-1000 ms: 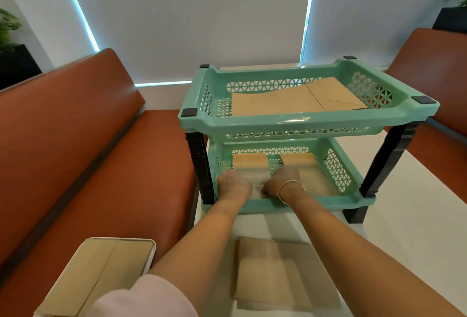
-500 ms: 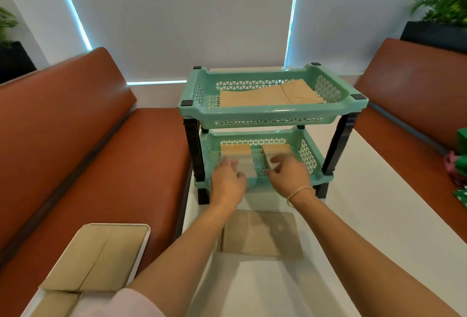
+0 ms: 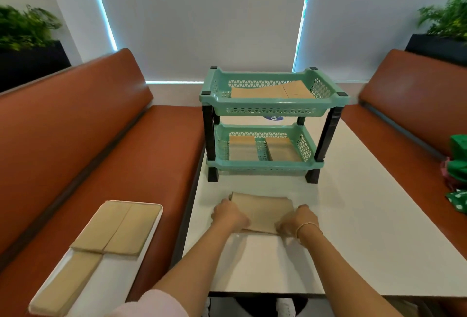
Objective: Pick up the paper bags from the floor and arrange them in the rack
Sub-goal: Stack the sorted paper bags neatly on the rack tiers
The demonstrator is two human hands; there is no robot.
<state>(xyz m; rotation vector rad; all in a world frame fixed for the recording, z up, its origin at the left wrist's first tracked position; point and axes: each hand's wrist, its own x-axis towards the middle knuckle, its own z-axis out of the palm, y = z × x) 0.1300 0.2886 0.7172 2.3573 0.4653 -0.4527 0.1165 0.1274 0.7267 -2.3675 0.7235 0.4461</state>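
A green two-tier rack (image 3: 267, 165) with black legs stands on the white table (image 3: 353, 228). Flat brown paper bags lie in its upper tier (image 3: 273, 90) and two side by side in its lower tier (image 3: 242, 148). In front of the rack a folded brown paper bag (image 3: 262, 211) lies on the table. My left hand (image 3: 230, 215) grips its left edge and my right hand (image 3: 297, 223) grips its right near corner. More brown paper bags (image 3: 118, 228) lie on a white tray (image 3: 106, 276) on the left bench.
Brown benches run along both sides of the table, the left one (image 3: 101, 165) carrying the tray. Green items (image 3: 457, 165) sit on the right bench. Plants in dark planters stand behind both backrests. The table's near edge is just in front of me.
Both hands have come back out of the rack's lower tier to the folded bag on the table and taken hold of it. The view has pulled back from the rack.
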